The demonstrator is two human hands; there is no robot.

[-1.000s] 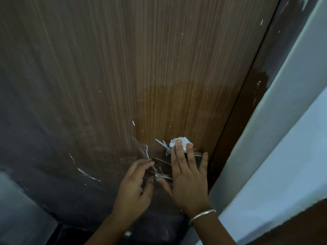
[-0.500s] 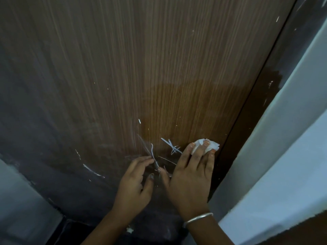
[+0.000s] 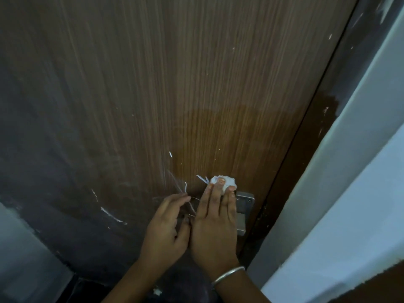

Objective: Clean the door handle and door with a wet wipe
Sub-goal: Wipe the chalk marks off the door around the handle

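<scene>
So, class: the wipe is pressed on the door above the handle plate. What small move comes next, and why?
Probably slide the right hand and its wipe slightly left across the white marks beside it: they show plainly on the door, while the patch above already looks damp.

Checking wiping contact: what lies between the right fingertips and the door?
The crumpled white wipe: the right hand presses it against the door with straight fingers, just above the metal plate. The head view shows this.
</scene>
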